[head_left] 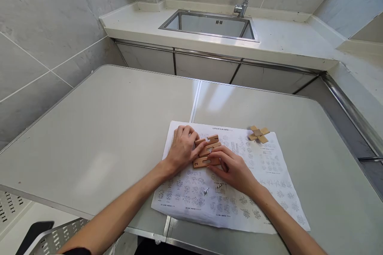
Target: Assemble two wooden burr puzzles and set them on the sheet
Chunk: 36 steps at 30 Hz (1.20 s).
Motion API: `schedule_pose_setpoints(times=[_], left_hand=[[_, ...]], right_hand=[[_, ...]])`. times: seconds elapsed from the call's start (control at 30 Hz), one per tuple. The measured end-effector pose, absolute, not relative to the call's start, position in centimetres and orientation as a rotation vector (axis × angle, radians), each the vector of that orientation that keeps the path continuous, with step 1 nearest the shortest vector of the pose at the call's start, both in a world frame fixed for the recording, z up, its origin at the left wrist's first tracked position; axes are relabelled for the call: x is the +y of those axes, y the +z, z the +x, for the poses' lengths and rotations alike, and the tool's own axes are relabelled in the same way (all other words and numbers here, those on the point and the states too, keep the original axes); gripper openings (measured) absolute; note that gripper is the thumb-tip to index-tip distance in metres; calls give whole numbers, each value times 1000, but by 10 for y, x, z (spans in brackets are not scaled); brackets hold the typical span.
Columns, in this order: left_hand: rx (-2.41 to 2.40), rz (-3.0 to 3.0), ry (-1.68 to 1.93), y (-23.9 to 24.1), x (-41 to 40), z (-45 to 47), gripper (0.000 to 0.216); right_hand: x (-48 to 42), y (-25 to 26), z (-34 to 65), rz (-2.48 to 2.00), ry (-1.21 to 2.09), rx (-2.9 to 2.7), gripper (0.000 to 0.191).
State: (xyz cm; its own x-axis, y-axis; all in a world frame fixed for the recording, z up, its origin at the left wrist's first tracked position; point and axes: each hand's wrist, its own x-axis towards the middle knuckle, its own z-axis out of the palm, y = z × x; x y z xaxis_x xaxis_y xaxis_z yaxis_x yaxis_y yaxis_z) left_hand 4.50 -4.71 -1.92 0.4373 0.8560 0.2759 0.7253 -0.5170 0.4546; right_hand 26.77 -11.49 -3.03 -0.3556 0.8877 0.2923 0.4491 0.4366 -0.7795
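Several notched wooden puzzle pieces lie side by side on a printed paper sheet. The far piece carries a dark number at its right end. Below it lies a middle piece, and the nearest piece is marked 2. My left hand is closed around the left ends of the far pieces, its thumb reaching across them and covering part. With fingertips and thumb, my right hand pinches the right end of the nearest piece. Its fingers hide that end.
An assembled cross-shaped wooden puzzle rests at the sheet's upper right. The sheet lies across the seam of a grey folding table. Beyond the table are a counter, a sink and a tap. A perforated chair stands lower left.
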Motion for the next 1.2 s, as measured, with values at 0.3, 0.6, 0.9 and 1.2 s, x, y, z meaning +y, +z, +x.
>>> schedule_pose_setpoints(times=[0.3,0.6,0.9,1.2], left_hand=[[1309,2386,723,-17,-47,44,25],[1274,2355,744,-14,-46,44,23],[1212,2186,910,-8,-45,45,23],[1014,1624,821,4,-51,50,39]], right_hand=[[-114,-32,274,-1112,848,-2020,24],[-114,-30,278,-1052,896,-2110,16],[-111,-20,279,-1083,1103,-1750,15],[-111,-22,280,-1141,1284,-995,22]])
